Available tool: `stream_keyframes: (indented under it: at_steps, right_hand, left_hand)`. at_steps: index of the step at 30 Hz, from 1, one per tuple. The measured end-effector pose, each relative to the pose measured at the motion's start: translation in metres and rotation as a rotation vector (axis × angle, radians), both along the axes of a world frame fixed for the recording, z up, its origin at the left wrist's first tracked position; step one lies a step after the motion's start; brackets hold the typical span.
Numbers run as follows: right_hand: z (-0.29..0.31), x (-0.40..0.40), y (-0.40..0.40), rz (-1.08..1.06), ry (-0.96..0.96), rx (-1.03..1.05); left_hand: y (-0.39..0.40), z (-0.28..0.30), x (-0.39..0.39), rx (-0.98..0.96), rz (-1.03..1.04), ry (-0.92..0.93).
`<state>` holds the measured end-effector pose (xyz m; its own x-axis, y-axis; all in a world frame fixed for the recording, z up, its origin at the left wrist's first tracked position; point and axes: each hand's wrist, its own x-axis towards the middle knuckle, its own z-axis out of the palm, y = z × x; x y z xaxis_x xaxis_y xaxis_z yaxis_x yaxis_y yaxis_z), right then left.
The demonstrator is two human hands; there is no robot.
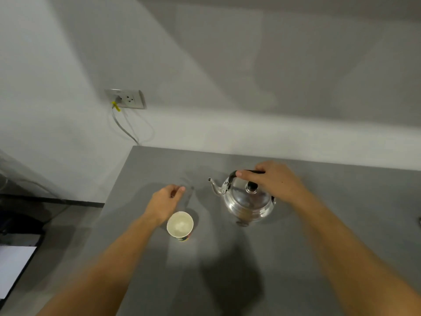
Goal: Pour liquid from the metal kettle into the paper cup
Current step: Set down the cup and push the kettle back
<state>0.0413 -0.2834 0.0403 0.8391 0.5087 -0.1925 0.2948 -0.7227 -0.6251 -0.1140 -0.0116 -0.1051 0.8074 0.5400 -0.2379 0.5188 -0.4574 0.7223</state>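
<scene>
A shiny metal kettle point(247, 201) stands upright on the grey table point(250, 281), spout pointing left, black knob on its lid. My right hand point(273, 181) is closed around the kettle's black top handle. A white paper cup point(180, 225) with a printed band stands upright to the kettle's left, its mouth facing up. My left hand point(166, 202) hovers just behind and left of the cup with loosely curled fingers, holding nothing and not touching the cup.
The table's left edge runs diagonally down to the floor at the left. A wall socket point(126, 99) with a plugged cable sits on the white wall behind. Dark items and a white sheet point(13, 267) lie low at the left.
</scene>
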Motion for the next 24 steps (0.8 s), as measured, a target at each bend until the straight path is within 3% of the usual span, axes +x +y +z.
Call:
stream_keyframes:
  at_steps: [7, 24]
  right_hand:
    - [-0.013, 0.069, 0.027, -0.053, -0.090, -0.038]
    - [-0.059, 0.169, 0.075, -0.118, 0.018, 0.021]
  left_hand:
    - [0.013, 0.002, 0.044, 0.083, -0.002, 0.020]
    - [0.012, 0.003, 0.082, 0.091, 0.008, 0.029]
